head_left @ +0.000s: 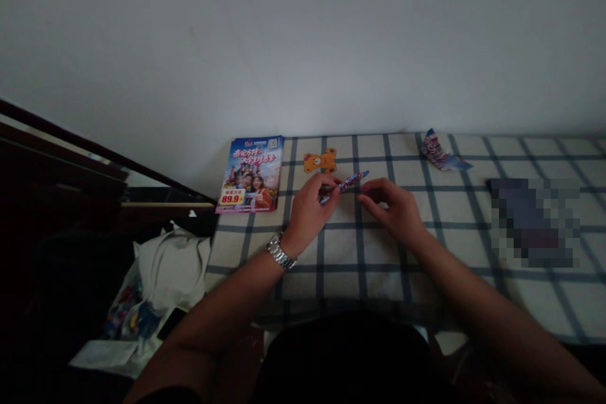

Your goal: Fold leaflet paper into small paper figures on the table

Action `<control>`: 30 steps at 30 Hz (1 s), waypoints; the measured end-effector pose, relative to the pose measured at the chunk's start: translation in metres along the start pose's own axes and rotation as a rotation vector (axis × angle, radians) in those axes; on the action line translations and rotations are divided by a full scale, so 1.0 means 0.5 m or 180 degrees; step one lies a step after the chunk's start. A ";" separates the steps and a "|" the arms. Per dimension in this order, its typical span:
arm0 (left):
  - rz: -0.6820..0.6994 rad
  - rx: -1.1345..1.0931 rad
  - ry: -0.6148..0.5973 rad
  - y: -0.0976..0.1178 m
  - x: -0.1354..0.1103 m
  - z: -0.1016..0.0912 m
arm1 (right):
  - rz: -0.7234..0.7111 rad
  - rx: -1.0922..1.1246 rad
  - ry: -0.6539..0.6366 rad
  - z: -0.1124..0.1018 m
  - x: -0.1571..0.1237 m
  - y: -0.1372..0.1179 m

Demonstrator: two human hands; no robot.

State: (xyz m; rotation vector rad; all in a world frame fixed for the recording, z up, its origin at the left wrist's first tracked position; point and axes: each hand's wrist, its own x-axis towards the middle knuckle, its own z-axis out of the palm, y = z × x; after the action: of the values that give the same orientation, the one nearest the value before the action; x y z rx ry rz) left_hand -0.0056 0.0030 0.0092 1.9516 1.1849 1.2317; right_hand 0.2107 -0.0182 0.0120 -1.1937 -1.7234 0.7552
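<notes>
My left hand [310, 209], with a metal watch [280, 252] on its wrist, pinches a narrow folded strip of printed paper [348, 182] just above the checked tablecloth [379, 252]. The strip points up and to the right. My right hand [392, 205] rests on the cloth right beside the strip's lower edge, fingers curled and close together, fingertips near the paper; whether they touch it I cannot tell.
A stack of colourful flyers [250, 173] lies at the table's far left corner. An orange bear-shaped cutout [320, 161] sits behind my hands. A crumpled folded paper piece [440, 153] lies far right, near a blurred dark object [534, 221]. White bags [165, 271] lie on the floor left.
</notes>
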 end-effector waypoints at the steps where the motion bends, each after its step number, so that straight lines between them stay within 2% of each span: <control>1: 0.0036 0.0004 -0.0070 0.001 -0.001 0.001 | 0.0071 0.0134 -0.0156 0.004 -0.001 0.004; 4: 0.0183 0.0016 -0.0288 0.004 -0.003 0.005 | 0.0173 0.0294 -0.0347 0.013 0.000 0.011; 11: 0.0476 -0.0076 -0.0538 0.008 -0.007 0.009 | 0.0377 0.0689 -0.0227 0.014 0.003 0.015; 20: 0.0095 -0.0530 -0.0643 0.004 -0.006 0.012 | 0.0473 0.0902 -0.0242 0.017 0.001 0.021; 30: -0.0019 -0.0596 -0.0519 0.006 -0.009 0.015 | 0.0490 0.0998 -0.0259 0.019 0.002 0.013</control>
State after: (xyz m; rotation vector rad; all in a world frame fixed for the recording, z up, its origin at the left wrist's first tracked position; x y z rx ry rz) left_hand 0.0016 -0.0022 0.0065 1.8686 0.9580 1.1144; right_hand 0.2044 -0.0148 0.0030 -1.0973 -1.5194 1.1354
